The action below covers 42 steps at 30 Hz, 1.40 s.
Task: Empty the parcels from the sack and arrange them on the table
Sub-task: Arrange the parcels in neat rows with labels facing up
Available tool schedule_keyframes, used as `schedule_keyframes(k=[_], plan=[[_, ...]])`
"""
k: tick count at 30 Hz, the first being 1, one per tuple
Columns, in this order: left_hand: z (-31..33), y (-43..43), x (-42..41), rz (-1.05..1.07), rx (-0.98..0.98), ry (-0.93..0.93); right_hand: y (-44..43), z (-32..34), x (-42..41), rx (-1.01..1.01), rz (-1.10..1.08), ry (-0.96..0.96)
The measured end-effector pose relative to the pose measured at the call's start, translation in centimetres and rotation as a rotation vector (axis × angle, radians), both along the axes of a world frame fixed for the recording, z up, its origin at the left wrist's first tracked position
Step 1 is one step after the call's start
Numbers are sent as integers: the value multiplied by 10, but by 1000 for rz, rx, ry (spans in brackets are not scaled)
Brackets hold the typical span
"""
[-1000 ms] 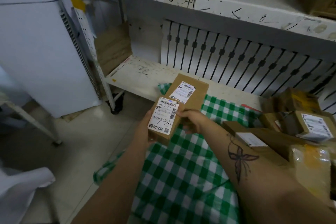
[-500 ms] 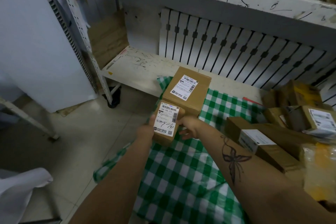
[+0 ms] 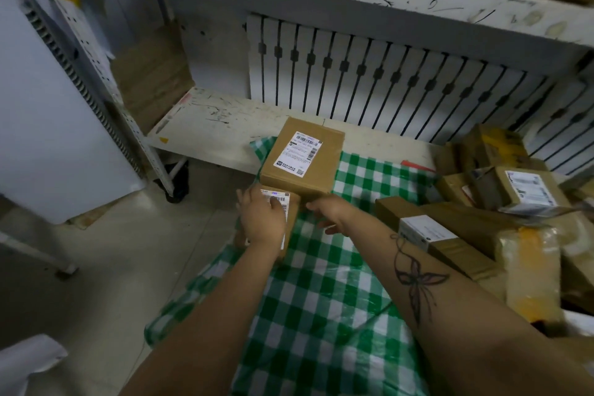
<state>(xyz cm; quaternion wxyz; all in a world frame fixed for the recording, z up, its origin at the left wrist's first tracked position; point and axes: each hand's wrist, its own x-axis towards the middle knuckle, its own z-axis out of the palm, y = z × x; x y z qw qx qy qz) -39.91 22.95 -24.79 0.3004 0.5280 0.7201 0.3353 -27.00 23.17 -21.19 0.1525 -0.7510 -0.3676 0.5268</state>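
Nearest, on the green checked cloth [image 3: 321, 299], the left hand [image 3: 262, 219] lies flat, fingers spread, on the label of the small parcel [image 3: 292, 219]. The right hand [image 3: 332, 214] is loosely open just beside its right edge and holds nothing. That parcel sits at the cloth's left edge, just in front of the larger box [image 3: 302, 157]; it looks like stiff, probably light cardboard, best gripped across its two long sides.

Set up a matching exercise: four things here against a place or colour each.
Things: 1 small box; 2 big box; 3 cloth; 4 long box.
Matches: A green and white checks; B in the pile at the right; C under the left hand; D at the cloth's far end.
Pairs: 1-C, 2-D, 3-A, 4-B.
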Motion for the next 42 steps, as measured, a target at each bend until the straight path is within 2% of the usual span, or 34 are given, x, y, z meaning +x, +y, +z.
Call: schedule_keyframes(k=[5,8,13,16,19,22,27,33,42], plan=[[14,-8,54,-134,38,-136,-3,20,32,59,89,-216],[21,-20,80,-216,-36,-169,-12,27,53,85,170,-373],[21,-38,110,-353,-183,-211,-30,35,87,190,103,-462],[16,-45,131,-486,-363,-174,-37,39,106,108,120,-623],[15,-54,147,-589,-591,-169,-46,45,118,-120,283,-788],[18,-63,154,-613,-749,-159,-55,46,127,-146,379,-787],[19,-63,154,-551,-803,-209,-54,47,129,-18,276,-761],[14,-60,145,-441,-804,-373,-43,49,131,153,77,-569],[14,-48,135,-287,-774,-592,-34,37,142,306,-416,-149]])
